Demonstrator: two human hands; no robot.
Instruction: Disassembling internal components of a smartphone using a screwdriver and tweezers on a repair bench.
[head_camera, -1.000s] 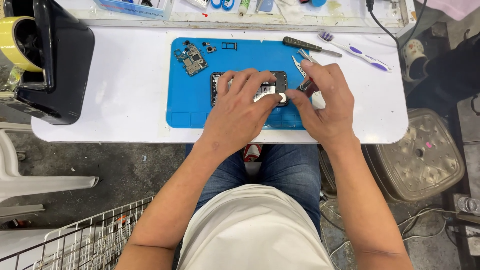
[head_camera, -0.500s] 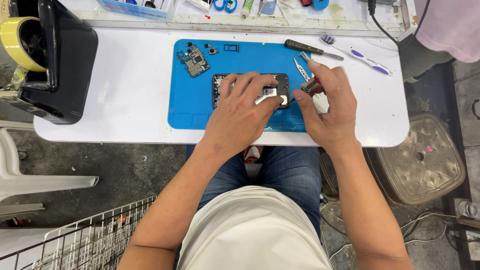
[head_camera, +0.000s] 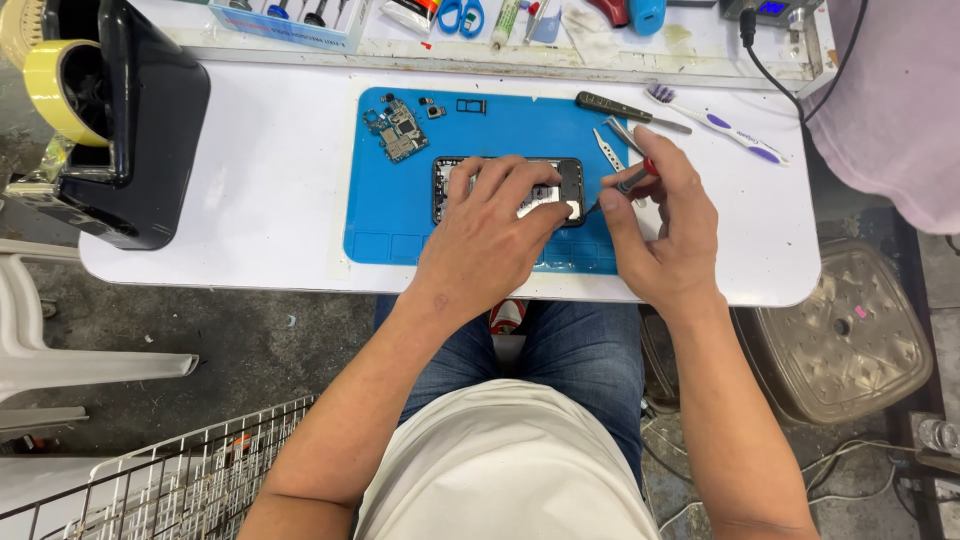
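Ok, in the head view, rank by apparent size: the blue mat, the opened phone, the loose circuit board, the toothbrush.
1. Blue mat, clearly largest.
2. Opened phone, though the left hand hides part of it; the toothbrush is about as long but far thinner.
3. Circuit board, smallest.

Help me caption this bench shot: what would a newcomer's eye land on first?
The bright blue mat in the middle of the white table, where the left hand presses an opened phone flat and the right hand works a small screwdriver at its end. A loose circuit board lies at the mat's upper left corner.
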